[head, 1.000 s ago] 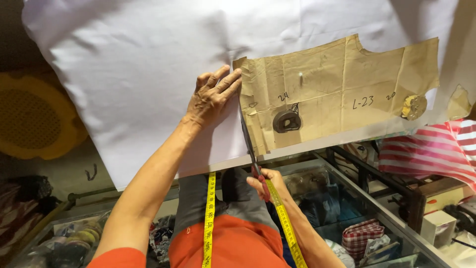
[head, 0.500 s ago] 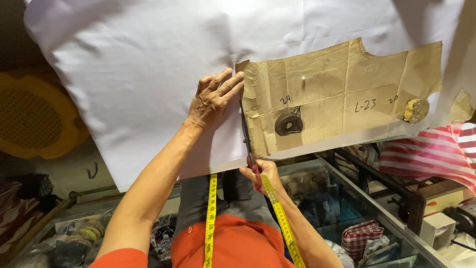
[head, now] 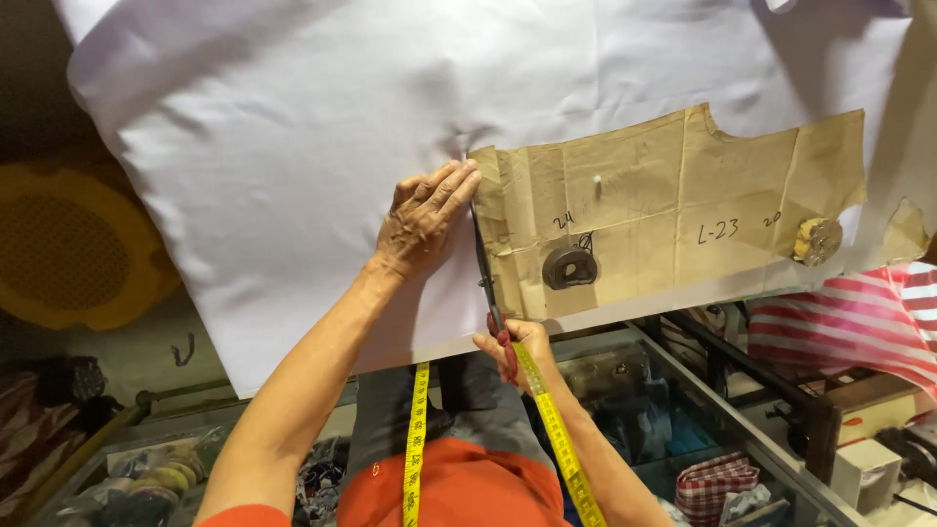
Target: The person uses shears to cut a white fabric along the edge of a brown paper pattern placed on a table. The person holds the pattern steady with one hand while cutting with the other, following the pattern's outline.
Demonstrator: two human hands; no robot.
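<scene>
The large sheet of white fabric (head: 322,146) lies spread flat over the surface, its near edge hanging just past the rim toward the person. On its right half sits a creased brown paper pattern piece (head: 673,220), held down by a dark ring-shaped weight (head: 570,266) near its left end and a small pale round weight (head: 817,241) at its right. A pair of red-handled scissors (head: 491,298) runs along the pattern's left edge, blades pointing away from the person. The right hand (head: 517,346) is closed through the scissor handles at the near edge of the cloth. The left hand (head: 422,217) lies flat and spread on the fabric just left of the blades, fingertips touching the pattern's upper left corner.

To cut well here, I judge the blades should hug the paper edge without nicking it, taking long strokes, while the flat hand keeps the cloth from creeping or puckering.

A yellow measuring tape (head: 418,439) hangs around the person's neck over an orange shirt (head: 454,488). A red-and-white striped cloth (head: 859,327) lies at the right.
</scene>
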